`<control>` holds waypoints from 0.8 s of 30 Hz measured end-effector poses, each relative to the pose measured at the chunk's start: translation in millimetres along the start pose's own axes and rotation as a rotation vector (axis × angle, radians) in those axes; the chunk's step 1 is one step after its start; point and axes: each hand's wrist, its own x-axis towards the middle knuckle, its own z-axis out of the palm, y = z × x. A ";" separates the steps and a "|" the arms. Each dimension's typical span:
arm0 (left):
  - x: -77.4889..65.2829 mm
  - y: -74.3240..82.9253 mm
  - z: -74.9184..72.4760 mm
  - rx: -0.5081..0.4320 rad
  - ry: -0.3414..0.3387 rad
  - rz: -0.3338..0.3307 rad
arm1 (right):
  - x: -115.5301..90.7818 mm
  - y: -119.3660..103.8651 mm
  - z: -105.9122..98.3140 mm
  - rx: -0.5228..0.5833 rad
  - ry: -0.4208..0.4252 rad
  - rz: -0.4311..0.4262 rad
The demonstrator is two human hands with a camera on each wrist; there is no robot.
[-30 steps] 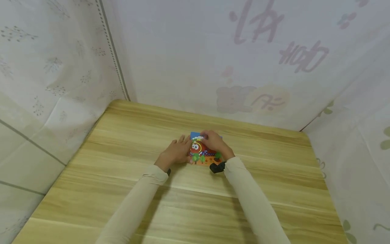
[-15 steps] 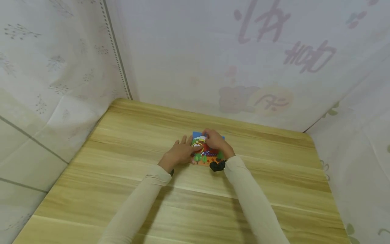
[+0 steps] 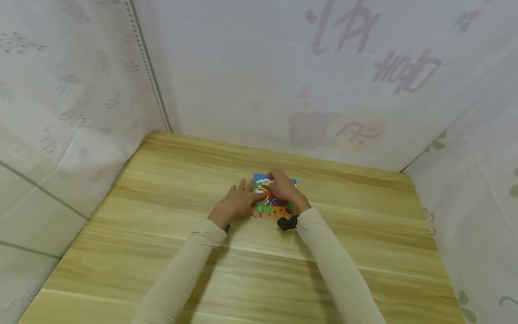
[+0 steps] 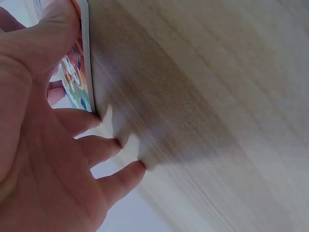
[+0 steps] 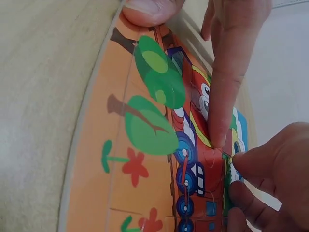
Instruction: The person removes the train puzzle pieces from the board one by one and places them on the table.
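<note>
A jigsaw puzzle [image 3: 275, 213] with a cartoon train, green trees and a blue sky lies flat on the wooden table. Seams between its pieces show in the right wrist view. My left hand [image 3: 235, 201] is at its left side: the straight index finger [image 5: 229, 82] presses on the train's red front, the thumb [image 5: 145, 9] lies at the corner, and the other fingertips touch the table. Over the puzzle's upper part is my right hand [image 3: 285, 186], fingers curled and thumb tip on the picture beside the left index fingertip. I cannot tell whether it pinches a piece.
The wooden table [image 3: 259, 279] stretches around the puzzle on every side. Patterned white cloth [image 3: 243, 81] hangs behind it, with more at left and right. A black strap [image 3: 287, 222] sits on the right wrist.
My left index finger has come over from the puzzle's left edge onto the train's face. The right hand stays curled over the upper part; the view shifts slightly.
</note>
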 end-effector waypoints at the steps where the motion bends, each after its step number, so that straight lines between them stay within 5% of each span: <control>1: -0.1 -0.4 -0.2 0.001 0.002 0.000 | 0.5 -0.4 1.0 -0.016 0.004 0.001; 24: 1.4 -3.7 5.4 -0.021 0.016 0.001 | 3.6 1.7 11.2 -0.023 0.187 -0.042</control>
